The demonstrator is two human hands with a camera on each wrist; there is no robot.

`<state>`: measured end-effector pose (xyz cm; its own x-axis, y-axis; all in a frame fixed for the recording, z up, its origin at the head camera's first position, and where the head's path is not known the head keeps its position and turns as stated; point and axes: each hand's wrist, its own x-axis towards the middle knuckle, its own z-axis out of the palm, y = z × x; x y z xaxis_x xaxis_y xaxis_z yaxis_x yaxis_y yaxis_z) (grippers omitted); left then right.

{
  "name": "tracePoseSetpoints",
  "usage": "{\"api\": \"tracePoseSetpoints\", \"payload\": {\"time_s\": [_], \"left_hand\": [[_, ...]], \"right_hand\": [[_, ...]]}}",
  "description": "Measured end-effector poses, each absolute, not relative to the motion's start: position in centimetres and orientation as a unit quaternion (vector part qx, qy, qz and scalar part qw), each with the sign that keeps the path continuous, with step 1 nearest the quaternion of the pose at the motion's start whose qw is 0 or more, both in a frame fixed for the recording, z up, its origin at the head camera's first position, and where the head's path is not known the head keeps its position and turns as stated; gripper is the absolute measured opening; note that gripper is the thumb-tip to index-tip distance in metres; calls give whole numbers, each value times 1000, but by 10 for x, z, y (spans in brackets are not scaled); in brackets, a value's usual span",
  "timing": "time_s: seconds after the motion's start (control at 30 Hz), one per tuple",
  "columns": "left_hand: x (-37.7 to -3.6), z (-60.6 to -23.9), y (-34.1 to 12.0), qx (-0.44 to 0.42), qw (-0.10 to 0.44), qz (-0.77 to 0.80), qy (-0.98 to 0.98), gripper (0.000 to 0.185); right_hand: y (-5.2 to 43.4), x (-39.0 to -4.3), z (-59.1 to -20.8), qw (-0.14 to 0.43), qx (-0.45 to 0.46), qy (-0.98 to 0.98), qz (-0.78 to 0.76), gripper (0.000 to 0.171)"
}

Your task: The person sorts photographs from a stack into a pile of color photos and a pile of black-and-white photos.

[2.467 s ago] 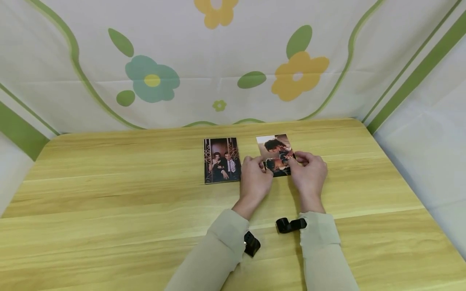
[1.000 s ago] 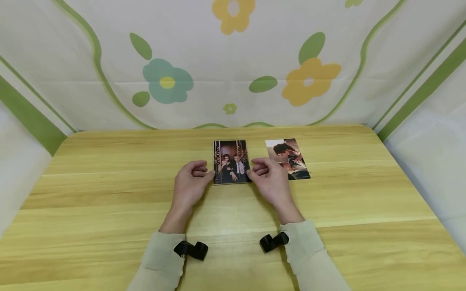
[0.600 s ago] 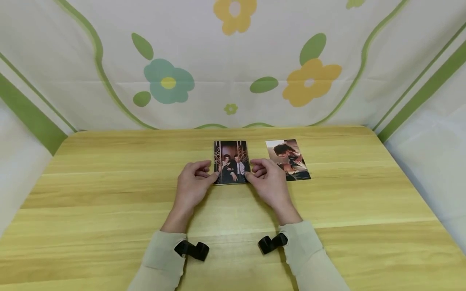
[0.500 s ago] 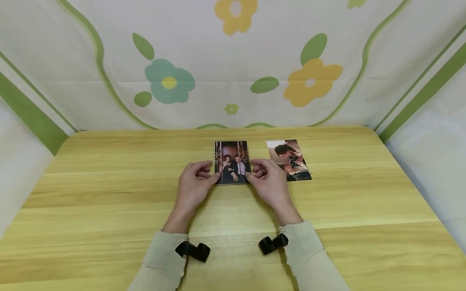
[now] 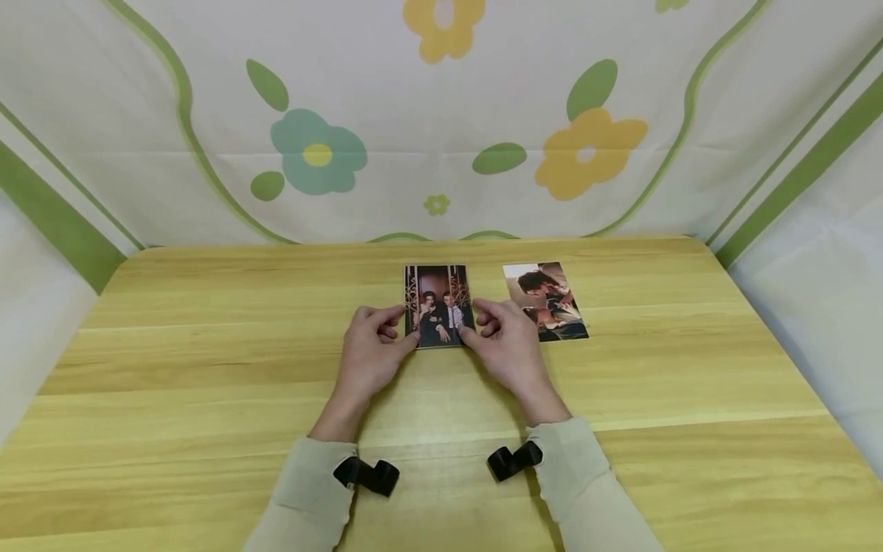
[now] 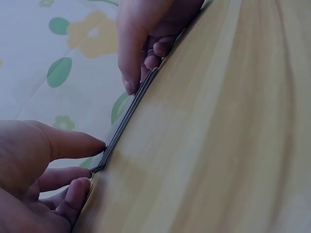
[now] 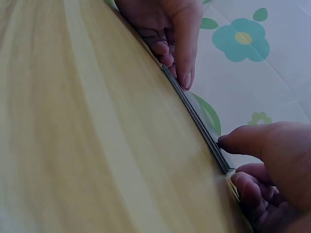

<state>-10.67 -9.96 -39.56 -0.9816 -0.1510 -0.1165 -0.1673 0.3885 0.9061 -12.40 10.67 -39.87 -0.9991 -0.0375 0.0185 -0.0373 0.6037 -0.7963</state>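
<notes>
In the head view, a stack of photo cards [image 5: 434, 295] lies at the table's middle, its top picture showing two people behind a scrolled gate. My left hand [image 5: 369, 353] pinches its left edge near the front corner, thumb on top and fingers at the side. On the opposite edge my right hand [image 5: 512, 349] grips the same way. Several thin layers show along the stack's front edge [image 6: 129, 116] in the left wrist view. Partly behind my right hand, a single photo card [image 5: 546, 290] lies on the table, slightly turned.
The wood-grain table [image 5: 207, 383] has rounded back corners and meets a white cloth backdrop [image 5: 414, 115] with flowers and green bands. Black wrist cameras [image 5: 372, 477] sit at both sleeve cuffs.
Both hands have left the single photo card on the right and come around the stack on its left. Lately the thumbs have slid slightly inward over the stack, which stays in place.
</notes>
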Motion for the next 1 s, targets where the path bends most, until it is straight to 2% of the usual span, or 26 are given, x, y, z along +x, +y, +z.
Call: {"api": "tracePoseSetpoints", "payload": {"time_s": [1.0], "left_hand": [[-101,-396,-104,-119,-37,594,795,39]], "right_hand": [[98,-121,-401,-24,-27,868,-495,52]]}}
